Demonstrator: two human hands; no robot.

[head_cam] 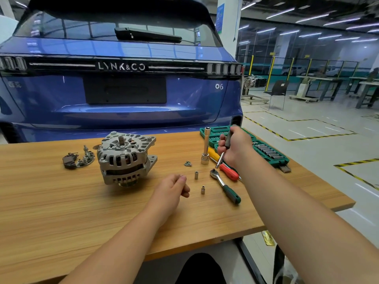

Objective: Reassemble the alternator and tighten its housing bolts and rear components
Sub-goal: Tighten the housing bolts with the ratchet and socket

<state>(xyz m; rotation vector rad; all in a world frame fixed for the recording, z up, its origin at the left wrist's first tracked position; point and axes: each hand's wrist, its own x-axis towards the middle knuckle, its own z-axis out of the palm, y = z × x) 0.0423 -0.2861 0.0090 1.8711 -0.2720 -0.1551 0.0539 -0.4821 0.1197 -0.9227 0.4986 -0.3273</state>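
Observation:
The silver alternator (124, 158) stands on the wooden table (61, 212), shaft end up. To its left lie its loose rear parts, a dark brush holder and a rectifier plate (79, 159). My left hand (174, 186) hovers right of the alternator and pinches a small metal piece at the fingertips. My right hand (235, 147) is raised above the tools and grips a dark-handled driver tool (223, 150) with a metal shaft pointing down. Two small sockets (196, 175) (202, 190) and a few screws (187, 163) lie between the hands.
A green-handled ratchet (225, 186), a red-handled screwdriver (229, 172), a yellow-handled one (213, 154) and an upright long socket extension (205, 147) sit at the right. A green socket case (270, 152) lies at the table's right edge. A blue car (123, 89) stands behind the table.

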